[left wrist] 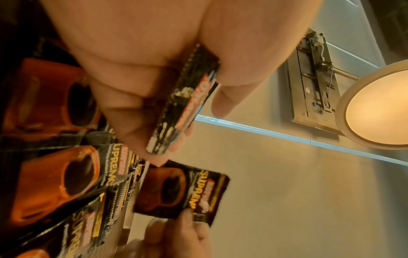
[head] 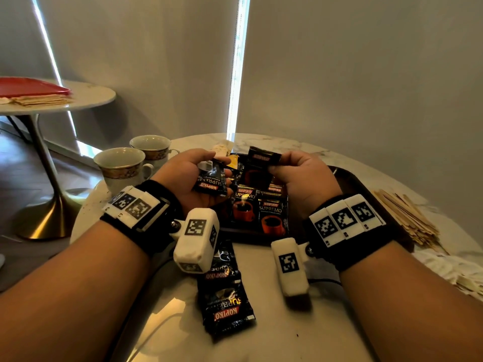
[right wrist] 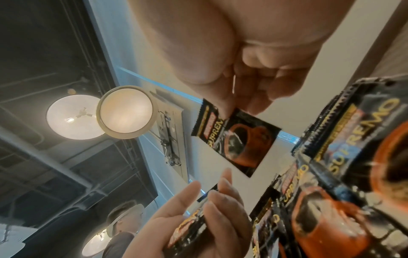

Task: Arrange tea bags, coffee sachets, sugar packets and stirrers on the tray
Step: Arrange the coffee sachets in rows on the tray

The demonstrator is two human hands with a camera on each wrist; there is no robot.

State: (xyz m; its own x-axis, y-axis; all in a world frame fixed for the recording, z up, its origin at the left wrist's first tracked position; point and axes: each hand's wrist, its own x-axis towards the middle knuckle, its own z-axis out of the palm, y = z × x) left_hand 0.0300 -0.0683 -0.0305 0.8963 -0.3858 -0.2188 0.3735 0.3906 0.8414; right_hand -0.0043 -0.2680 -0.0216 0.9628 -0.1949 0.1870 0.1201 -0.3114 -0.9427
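My left hand (head: 198, 178) holds a small stack of black coffee sachets (head: 211, 182) in its curled fingers, seen edge-on as the stack (left wrist: 183, 104) in the left wrist view. My right hand (head: 295, 173) pinches a single coffee sachet (head: 262, 159) by its top, hanging above the dark tray (head: 347, 178); that sachet (right wrist: 234, 139) shows an orange cup. Several sachets (head: 258, 210) lie in rows on the tray. More sachets (head: 224, 293) lie on the marble table near me. A pile of wooden stirrers (head: 407, 218) sits right of the tray.
Two gold-banded teacups (head: 122, 165) stand at the table's left edge. Pale packets (head: 444, 267) lie at the right, near the stirrers. A tea bag (head: 222, 148) lies behind my left hand. A side table with a red tray (head: 34, 86) stands far left.
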